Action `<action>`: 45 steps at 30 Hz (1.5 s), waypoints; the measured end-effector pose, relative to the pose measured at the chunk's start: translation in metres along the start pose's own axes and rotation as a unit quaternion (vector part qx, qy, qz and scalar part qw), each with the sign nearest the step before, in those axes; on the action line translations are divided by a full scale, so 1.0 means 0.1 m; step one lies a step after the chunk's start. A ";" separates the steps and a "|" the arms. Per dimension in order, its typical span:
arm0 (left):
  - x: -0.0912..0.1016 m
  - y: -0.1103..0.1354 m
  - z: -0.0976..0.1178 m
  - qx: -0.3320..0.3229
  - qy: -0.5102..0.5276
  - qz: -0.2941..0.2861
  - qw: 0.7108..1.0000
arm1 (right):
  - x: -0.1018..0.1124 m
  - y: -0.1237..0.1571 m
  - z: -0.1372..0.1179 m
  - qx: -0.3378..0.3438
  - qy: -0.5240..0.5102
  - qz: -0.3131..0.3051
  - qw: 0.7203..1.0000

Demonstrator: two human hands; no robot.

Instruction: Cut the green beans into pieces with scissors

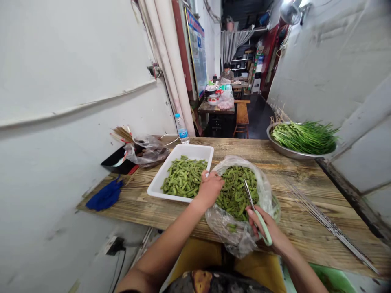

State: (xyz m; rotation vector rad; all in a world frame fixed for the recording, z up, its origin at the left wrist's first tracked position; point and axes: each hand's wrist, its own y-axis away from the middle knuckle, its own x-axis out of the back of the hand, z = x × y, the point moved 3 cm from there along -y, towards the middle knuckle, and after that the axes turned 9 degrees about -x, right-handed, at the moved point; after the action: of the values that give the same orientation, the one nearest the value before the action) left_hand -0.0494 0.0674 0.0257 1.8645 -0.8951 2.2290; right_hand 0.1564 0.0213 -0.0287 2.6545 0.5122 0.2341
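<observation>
My right hand [263, 224] grips scissors [262, 228] with pale green handles, the metal blades pointing away over the pods. Below the blades lies a clear plastic bag [265, 179], its mouth spread wide, full of green edamame pods [236, 195]. To the left is a white plastic tray [165, 165] with many more edamame pods [183, 177] heaped in it. My left hand [210, 188] is over the gap between tray and bag, near the tray's right rim. Its fingers are curled together, and whatever they hold is hidden.
A metal bowl [297, 152] of green chives [305, 136] stands at the table's back right. Metal skewers [332, 228] lie on the right. At left are a blue cloth [105, 195], a black dustpan-like container [117, 165] and a water bottle [182, 130]. A person [227, 73] sits farther back.
</observation>
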 end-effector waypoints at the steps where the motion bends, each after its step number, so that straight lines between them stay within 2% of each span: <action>1: -0.08 -0.05 0.02 -0.022 -0.003 -0.023 0.999 | 0.00 0.00 0.02 0.000 0.000 -0.003 1.000; 5: -0.25 -0.19 -0.07 -0.054 -0.010 -0.082 0.995 | -0.01 0.01 0.04 -0.011 -0.008 -0.009 1.000; 11: -0.18 -0.21 -0.17 -0.070 0.008 -0.110 0.991 | -0.01 0.01 0.07 -0.013 -0.011 -0.019 1.000; 16: -0.21 -0.18 -0.20 -0.046 0.006 -0.126 0.991 | -0.02 0.02 0.10 -0.012 0.000 -0.020 1.000; 19: -0.14 -0.22 -0.20 -0.022 0.071 -0.099 0.992 | -0.02 0.02 0.10 -0.017 -0.001 -0.020 1.000; 22: -0.01 -0.26 -0.19 0.061 0.164 -0.033 0.984 | -0.03 0.02 0.09 -0.024 -0.010 -0.021 0.999; 25: 0.03 -0.25 -0.12 0.129 0.269 -0.015 0.954 | -0.03 0.00 0.03 -0.005 -0.014 -0.025 1.000; 30: -0.04 -0.20 0.02 0.133 0.425 -0.045 0.894 | -0.07 -0.02 -0.07 0.004 -0.008 -0.035 0.999; 32: -0.06 -0.19 0.04 0.130 0.439 -0.042 0.888 | -0.08 -0.02 -0.11 0.013 -0.011 -0.035 0.999; 35: -0.07 -0.18 0.04 0.129 0.433 -0.022 0.892 | -0.07 -0.01 -0.14 0.023 -0.017 -0.031 0.999; 45: -0.10 -0.16 0.08 0.107 0.428 -0.010 0.897 | -0.02 0.05 -0.24 0.045 0.017 -0.037 0.998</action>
State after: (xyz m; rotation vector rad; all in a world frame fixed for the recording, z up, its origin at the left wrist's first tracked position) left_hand -0.0330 0.0789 0.0233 0.7175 -0.4643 2.7879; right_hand 0.1509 0.0252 -0.0051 2.7163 0.6440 0.2398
